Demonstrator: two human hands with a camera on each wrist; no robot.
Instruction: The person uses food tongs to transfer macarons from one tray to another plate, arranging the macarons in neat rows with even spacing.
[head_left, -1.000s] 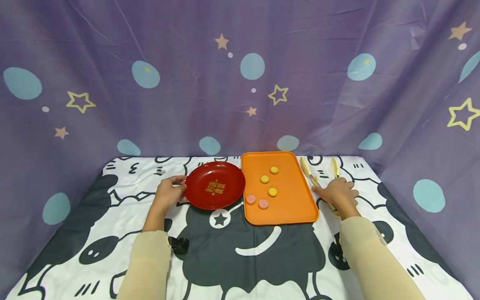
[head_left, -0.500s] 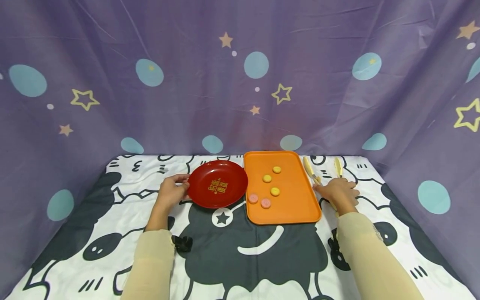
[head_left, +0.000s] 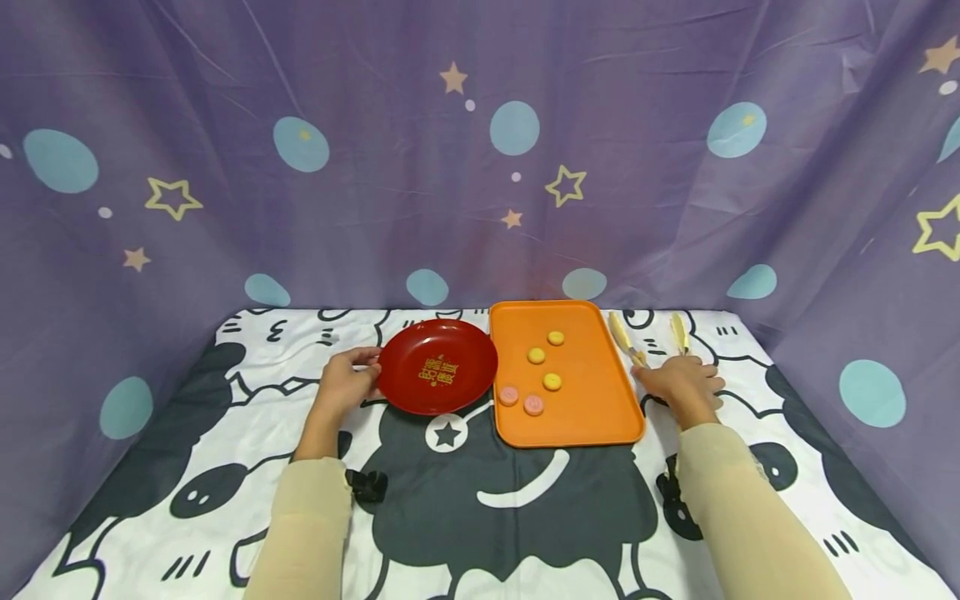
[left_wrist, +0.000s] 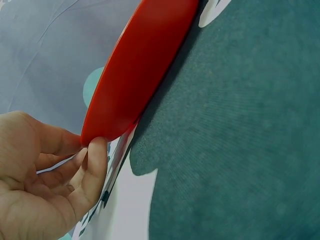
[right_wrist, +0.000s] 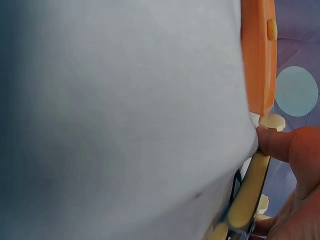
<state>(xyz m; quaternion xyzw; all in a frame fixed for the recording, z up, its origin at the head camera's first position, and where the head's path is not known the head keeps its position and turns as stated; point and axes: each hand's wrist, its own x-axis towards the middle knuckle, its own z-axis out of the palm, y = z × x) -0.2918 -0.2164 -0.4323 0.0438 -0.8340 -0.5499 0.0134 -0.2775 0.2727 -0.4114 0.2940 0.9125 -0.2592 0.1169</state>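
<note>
Head view: the tongs [head_left: 620, 332] are seen just right of the orange tray [head_left: 596, 367], splayed in a V whose long axis is directed away from the person. Their yellow tips are left uncovered at the far side, while the rest is hidden beneath the right hand [head_left: 684, 390], by far the nearer of the two. In the right wrist view the thumb is laid against one yellow arm; whether the tongs are clamped by the other fingers cannot be told. By the left hand [head_left: 345, 387] the red plate [head_left: 408, 396] is pinched at its left rim, between thumb and fingers. The relation on which most seems to depend is that across the tray: the three yellow pieces [head_left: 552, 382] and two pink pieces [head_left: 533, 405] are placed to the tongs' left, between them and the plate, with the pink ones nearer the plate.
</note>
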